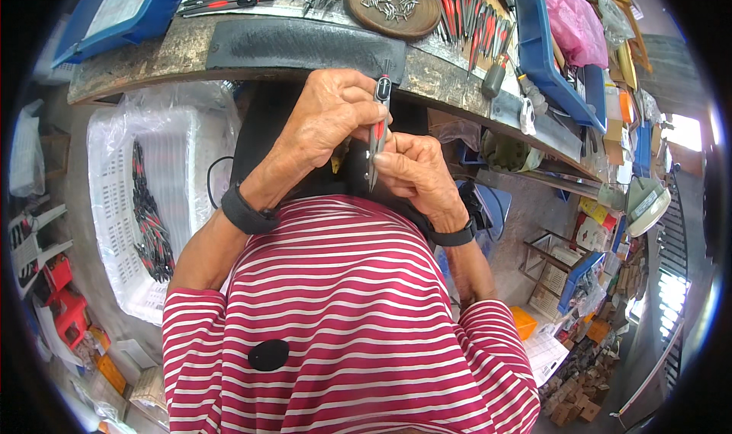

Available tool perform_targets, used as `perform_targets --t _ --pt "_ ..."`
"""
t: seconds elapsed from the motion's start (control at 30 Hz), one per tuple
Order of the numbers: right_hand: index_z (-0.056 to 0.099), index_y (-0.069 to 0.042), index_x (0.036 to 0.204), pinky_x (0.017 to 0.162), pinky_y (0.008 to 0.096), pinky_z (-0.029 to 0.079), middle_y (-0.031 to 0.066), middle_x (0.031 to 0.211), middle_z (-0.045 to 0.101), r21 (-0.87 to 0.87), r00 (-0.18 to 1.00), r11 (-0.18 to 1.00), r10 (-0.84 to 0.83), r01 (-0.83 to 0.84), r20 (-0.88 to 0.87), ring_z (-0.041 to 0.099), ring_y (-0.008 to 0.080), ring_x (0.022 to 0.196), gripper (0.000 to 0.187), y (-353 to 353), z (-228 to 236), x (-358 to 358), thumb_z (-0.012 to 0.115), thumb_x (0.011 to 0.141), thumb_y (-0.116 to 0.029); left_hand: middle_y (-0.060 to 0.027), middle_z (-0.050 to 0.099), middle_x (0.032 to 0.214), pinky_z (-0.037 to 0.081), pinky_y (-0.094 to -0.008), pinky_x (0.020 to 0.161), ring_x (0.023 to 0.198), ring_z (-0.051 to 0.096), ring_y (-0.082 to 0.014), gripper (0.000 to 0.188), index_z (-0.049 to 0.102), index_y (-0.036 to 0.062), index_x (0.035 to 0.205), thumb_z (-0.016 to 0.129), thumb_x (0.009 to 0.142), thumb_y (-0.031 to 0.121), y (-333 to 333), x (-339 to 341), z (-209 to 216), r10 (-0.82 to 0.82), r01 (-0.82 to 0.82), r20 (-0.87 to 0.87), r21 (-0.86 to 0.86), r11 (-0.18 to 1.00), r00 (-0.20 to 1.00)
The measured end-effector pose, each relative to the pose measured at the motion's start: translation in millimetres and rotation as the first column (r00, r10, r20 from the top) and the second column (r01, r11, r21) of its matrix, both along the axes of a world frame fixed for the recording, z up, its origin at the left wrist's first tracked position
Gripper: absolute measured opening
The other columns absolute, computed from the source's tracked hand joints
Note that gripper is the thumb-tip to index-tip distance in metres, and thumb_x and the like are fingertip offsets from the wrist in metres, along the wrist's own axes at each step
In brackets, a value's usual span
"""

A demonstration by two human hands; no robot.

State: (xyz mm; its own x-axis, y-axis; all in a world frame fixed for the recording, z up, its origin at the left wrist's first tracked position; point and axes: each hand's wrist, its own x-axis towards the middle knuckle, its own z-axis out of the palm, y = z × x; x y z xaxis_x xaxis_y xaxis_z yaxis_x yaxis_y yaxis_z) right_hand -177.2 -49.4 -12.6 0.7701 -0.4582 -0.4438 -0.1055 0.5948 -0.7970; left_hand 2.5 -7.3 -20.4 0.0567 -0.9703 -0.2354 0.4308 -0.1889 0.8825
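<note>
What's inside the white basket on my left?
The white basket holds a pile of red-and-black tools, with clear plastic at its rim. Anything beneath the pile is hidden.

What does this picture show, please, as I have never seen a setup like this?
No machine is at work here: these are a person's bare hands, seen from a wide fisheye camera worn on the head and looking down, so straight edges bend. The left hand and right hand together hold a slim grey-and-red tool in front of the workbench. On the bench, a round wooden dish holds small metal pieces, with red-and-dark tools on both sides of it. To the person's left, a white crate contains more red-and-black items.
</note>
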Motion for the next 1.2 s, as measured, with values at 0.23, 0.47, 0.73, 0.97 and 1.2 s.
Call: perform_targets --t 0.23,0.47,0.73,0.97,1.2 --pt "0.058 0.002 0.089 0.04 0.017 0.017 -0.0036 0.059 0.039 0.048 0.993 0.997 -0.062 0.058 0.099 0.024 0.0017 0.045 0.026 6 -14 -3 0.054 0.094 -0.023 -0.0181 0.066 0.082 0.056 -0.0274 0.058 0.067 0.067 -0.0211 0.028 0.053 -0.0098 0.1 0.064 0.079 0.004 -1 0 9 0.061 -0.061 0.003 0.07 0.996 0.998" --pt "0.06 0.002 0.088 0.04 0.0176 0.019 -0.0038 0.059 0.042 -0.024 0.994 0.996 -0.083 0.085 0.071 0.029 0.0018 0.046 0.02 9 -16 -5 0.058 0.091 -0.018 -0.0181 0.065 0.083 0.055 -0.0267 0.058 0.067 0.066 -0.0202 0.028 0.053 -0.0096 0.1 0.064 0.078 0.005 0 -2 9 0.071 -0.074 0.037 0.081 0.994 0.997" --pt "0.061 0.001 0.08 0.041 0.0185 0.021 -0.0035 0.057 0.046 -0.12 0.997 0.991 -0.067 0.061 -0.046 0.034 0.0028 0.046 0.019 11 -11 -2 0.068 0.083 -0.017 -0.0194 0.066 0.087 0.056 -0.0281 0.064 0.072 0.067 -0.0207 0.032 0.051 -0.0078 0.104 0.064 0.08 0.01 3 -5 5 0.04 -0.042 0.021 0.078 0.996 0.999" --pt "0.062 0.0 0.079 0.042 0.0181 0.024 -0.0038 0.058 0.046 -0.157 0.996 0.988 -0.023 0.008 -0.09 0.036 0.0025 0.048 0.018 12 -12 -5 0.067 0.085 -0.017 -0.0228 0.064 0.088 0.056 -0.0296 0.067 0.072 0.067 -0.0241 0.028 0.05 -0.0126 0.105 0.053 0.083 0.005 5 -9 3 0.054 -0.048 -0.079 0.079 0.996 0.995" --pt "0.061 -0.001 0.078 0.042 0.0174 0.027 -0.0032 0.056 0.047 -0.223 0.989 0.975 -0.036 0.003 -0.142 0.039 0.0026 0.047 0.016 12 -12 -5 0.067 0.084 -0.015 -0.0215 0.064 0.089 0.056 -0.0295 0.069 0.074 0.067 -0.0227 0.031 0.05 -0.0126 0.108 0.052 0.086 0.009 6 -10 -1 0.023 -0.021 -0.065 0.028 0.999 0.998"
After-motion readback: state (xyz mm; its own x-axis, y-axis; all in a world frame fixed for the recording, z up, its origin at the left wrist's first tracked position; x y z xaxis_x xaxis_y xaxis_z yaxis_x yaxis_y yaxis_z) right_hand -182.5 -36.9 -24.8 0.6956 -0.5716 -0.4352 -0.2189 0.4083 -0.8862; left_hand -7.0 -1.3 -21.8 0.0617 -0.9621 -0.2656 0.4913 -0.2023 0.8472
